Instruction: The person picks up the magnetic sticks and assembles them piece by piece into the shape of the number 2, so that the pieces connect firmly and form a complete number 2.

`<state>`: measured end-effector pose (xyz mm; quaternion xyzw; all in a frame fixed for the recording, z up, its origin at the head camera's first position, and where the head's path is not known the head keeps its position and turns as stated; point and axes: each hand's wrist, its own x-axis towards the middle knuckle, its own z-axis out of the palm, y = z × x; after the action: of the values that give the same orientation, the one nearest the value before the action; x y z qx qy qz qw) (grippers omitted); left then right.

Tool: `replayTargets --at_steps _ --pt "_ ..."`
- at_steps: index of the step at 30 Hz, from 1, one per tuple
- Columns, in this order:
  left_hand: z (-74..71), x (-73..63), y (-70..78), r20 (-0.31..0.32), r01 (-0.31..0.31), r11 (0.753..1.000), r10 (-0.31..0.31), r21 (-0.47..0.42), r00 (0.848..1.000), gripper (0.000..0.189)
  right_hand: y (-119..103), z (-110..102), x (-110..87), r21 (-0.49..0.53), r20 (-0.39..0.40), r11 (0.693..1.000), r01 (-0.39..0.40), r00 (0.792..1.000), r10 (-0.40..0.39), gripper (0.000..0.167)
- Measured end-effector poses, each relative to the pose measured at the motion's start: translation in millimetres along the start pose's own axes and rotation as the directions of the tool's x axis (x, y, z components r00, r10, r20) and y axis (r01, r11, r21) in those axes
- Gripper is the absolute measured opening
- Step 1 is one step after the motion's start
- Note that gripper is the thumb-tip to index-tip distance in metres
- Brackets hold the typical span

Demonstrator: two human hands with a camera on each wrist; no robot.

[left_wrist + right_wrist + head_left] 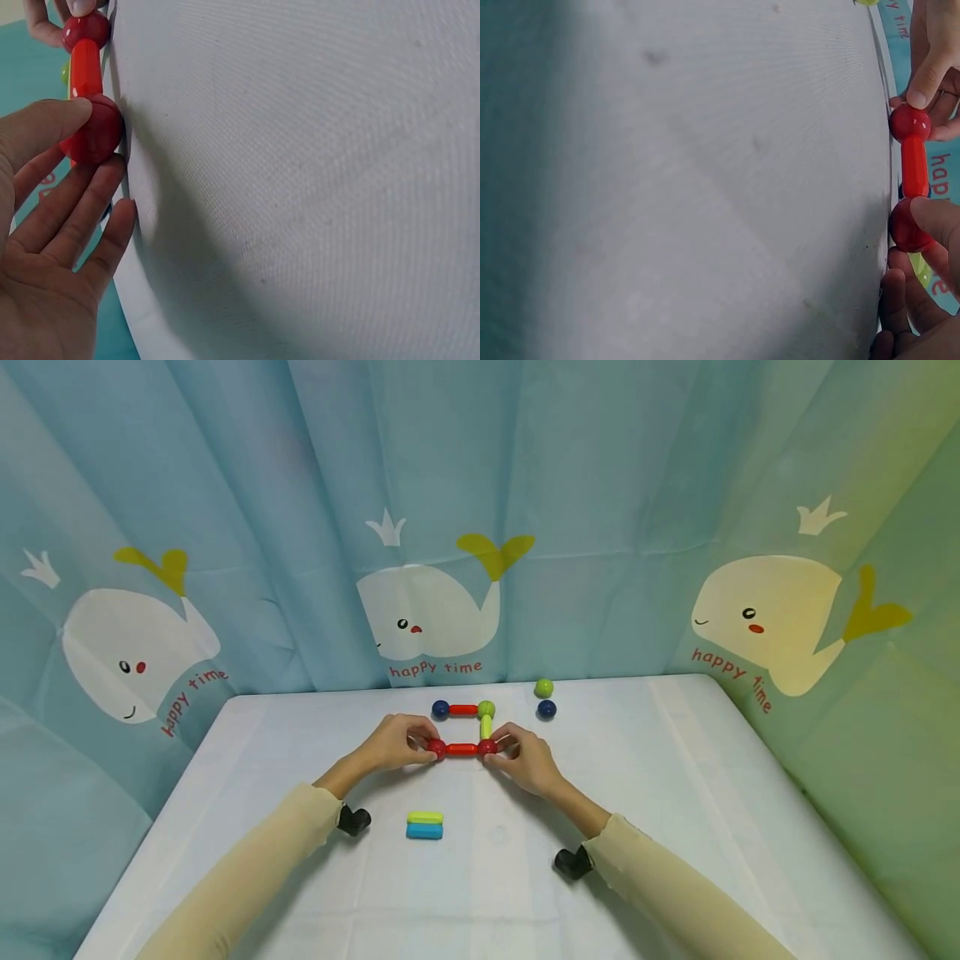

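Between my hands lies a red rod [462, 749] with a red ball at each end. My left hand [397, 742] pinches the left red ball [96, 135] between thumb and fingers. The right red ball [909, 225] is pinched by my right hand [528, 762]. From that right ball a yellow-green rod [486, 727] runs back to a green ball [486, 708]. Another red rod [463, 710] joins the green ball to a dark blue ball [440, 710], so the joined pieces form a shape with its left side open.
A loose green ball [543, 688] and a dark blue ball [547, 710] sit near the back edge, right of the joined pieces. Closer to the front, a yellow-green rod [425, 817] and a blue rod [424, 831] lie side by side on the white table [315, 902]. A curtain [600, 485] hangs behind.
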<state>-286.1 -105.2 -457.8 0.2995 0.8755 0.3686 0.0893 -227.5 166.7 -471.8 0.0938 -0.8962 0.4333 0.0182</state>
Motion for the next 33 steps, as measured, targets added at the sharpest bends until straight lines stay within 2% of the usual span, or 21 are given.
replayTargets --at_steps 10,18,26,33 --pt "-4.7 -6.1 2.4 0.011 -0.009 1.0 0.008 0.02 1.0 0.024 -1 0 -0.3 -0.017 0.006 1.0 -0.019 1.0 0.019 0.024" --pt "-11.2 -14.1 -1.3 -0.009 -0.026 0.999 0.026 0.022 1.0 0.027 -1 -2 0.9 -0.007 0.017 1.0 -0.013 1.0 0.013 0.025" --pt "-11.8 -15.1 -1.7 -0.017 -0.042 0.999 0.043 0.021 0.999 0.027 2 -3 1.4 -0.001 0.018 1.0 0.006 1.0 -0.006 0.024" --pt "-11.0 -14.9 -3.2 -0.029 -0.048 0.998 0.048 0.032 0.998 0.026 0 -2 2.2 -0.007 0.024 1.0 -0.011 1.0 0.011 0.024"
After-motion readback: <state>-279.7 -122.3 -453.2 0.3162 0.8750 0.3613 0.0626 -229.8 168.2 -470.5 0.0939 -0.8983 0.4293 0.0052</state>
